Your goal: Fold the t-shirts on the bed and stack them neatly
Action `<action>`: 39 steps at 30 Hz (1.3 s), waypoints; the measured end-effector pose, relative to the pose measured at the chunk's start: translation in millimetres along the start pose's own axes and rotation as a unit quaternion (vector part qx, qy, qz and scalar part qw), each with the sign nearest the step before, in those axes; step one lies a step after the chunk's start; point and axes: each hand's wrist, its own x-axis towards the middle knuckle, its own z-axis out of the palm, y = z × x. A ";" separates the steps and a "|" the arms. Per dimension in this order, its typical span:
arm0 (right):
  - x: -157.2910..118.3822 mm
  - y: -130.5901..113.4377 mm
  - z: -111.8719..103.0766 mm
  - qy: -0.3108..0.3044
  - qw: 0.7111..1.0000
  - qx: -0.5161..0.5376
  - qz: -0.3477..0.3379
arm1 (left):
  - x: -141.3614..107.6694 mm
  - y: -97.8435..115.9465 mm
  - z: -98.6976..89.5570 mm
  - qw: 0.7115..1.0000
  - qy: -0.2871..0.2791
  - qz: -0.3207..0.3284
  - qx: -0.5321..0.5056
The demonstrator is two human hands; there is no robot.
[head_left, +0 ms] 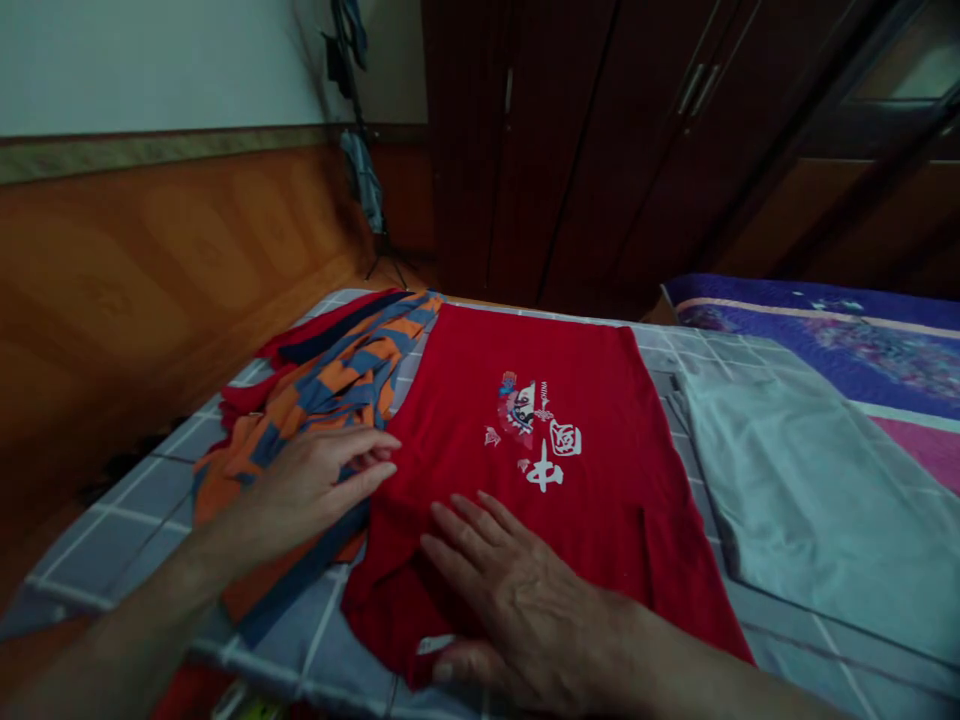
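A red T-shirt lies spread on the bed, with white characters and a coloured print on its front. My right hand rests flat on its near part, fingers stretched out, beside a small white label. At the shirt's left edge is my left hand, its fingers loosely bent and the thumb a little apart from them. No cloth shows pinched there, though contact with the edge is hard to judge. Just beyond that hand lies a crumpled orange and blue-grey garment.
A pale grey-green folded cloth lies on the right. Grey checked bedding covers the bed. Behind stand a dark wardrobe and a clothes stand. Purple floral bedding is at far right; an orange wall panel borders the left.
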 end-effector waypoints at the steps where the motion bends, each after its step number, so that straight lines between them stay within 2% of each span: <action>1: 8.7 -1.3 4.2 -0.007 1.000 0.017 -0.020 | -10.5 -5.4 9.9 1.000 -0.013 -0.025 0.003; 4: 25.3 -0.6 19.9 -0.025 0.998 0.045 -0.047 | -36.1 -10.2 39.9 0.998 -0.044 -0.040 0.023; 7: 28.7 4.9 31.7 -0.029 0.996 0.057 -0.054 | -45.8 -7.2 56.2 0.998 -0.053 -0.023 0.040; 11: 24.2 15.4 35.5 0.026 0.998 0.058 -0.022 | -39.2 -11.2 48.2 0.999 -0.040 -0.028 -0.008; 14: 22.9 20.6 33.7 0.024 0.998 0.055 -0.004 | -36.5 -24.0 33.1 0.989 0.012 -0.099 -0.114; 17: 23.4 20.7 30.0 -0.008 0.997 0.067 -0.033 | -44.0 -37.1 27.1 0.944 0.092 -0.179 -0.261; 20: 23.9 20.0 27.5 -0.025 0.995 0.067 -0.072 | -56.1 -43.5 33.1 0.872 0.161 -0.246 -0.391; 24: 26.2 23.9 31.7 -0.024 0.994 0.023 -0.102 | -64.8 -46.1 41.4 0.777 0.217 -0.301 -0.509; 26: 28.7 25.1 35.7 -0.020 0.993 -0.005 -0.114 | -65.6 -47.6 39.4 0.755 0.226 -0.322 -0.525; 28: 32.4 23.2 38.2 -0.015 0.993 -0.032 -0.117 | -65.7 -48.3 34.7 0.747 0.219 -0.333 -0.532; 30: 37.5 17.4 37.6 -0.012 0.992 -0.056 -0.116 | -65.5 -46.8 30.6 0.750 0.210 -0.329 -0.534; 32: 44.2 8.5 34.6 -0.011 0.989 -0.078 -0.124 | -65.1 -43.0 29.9 0.775 0.205 -0.313 -0.509; 34: 52.5 -1.3 32.3 -0.012 0.986 -0.095 -0.133 | -64.3 -38.5 33.2 0.831 0.194 -0.291 -0.433; 37: 64.8 -11.6 37.0 -0.023 0.985 -0.106 -0.134 | -62.3 -33.8 42.0 0.922 0.170 -0.257 -0.237; 39: 70.0 -13.0 45.8 -0.023 0.984 -0.107 -0.138 | -60.7 -33.3 46.7 0.953 0.152 -0.231 -0.122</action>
